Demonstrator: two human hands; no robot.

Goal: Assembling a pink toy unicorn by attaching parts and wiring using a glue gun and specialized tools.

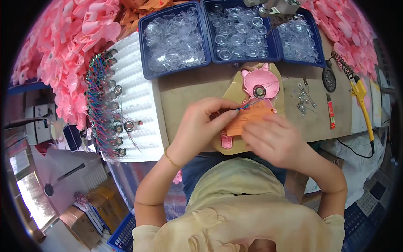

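A pink plastic toy shell [262, 80] with an eared round end lies in a tan holder [231, 92] in front of me. A small round speaker-like part [259, 91] sits inside that round end, with thin wires [251, 104] leading from it. My left hand [200, 122] is closed, thumb and forefinger pinching the wires. An orange plastic piece [239, 122] covers the shell's lower part, under my fingers. My right hand [275, 140] is over the orange piece's right side; motion smears its fingers, and I cannot make out its grip.
Blue bins [145, 59] of clear plastic parts line the back. Pink shells [84, 38] are heaped at left and far right. Wired round parts [118, 90] lie on white foam [142, 126]. Screws [302, 98], a red cutter [331, 111] and a yellow-handled tool [362, 98] are at right.
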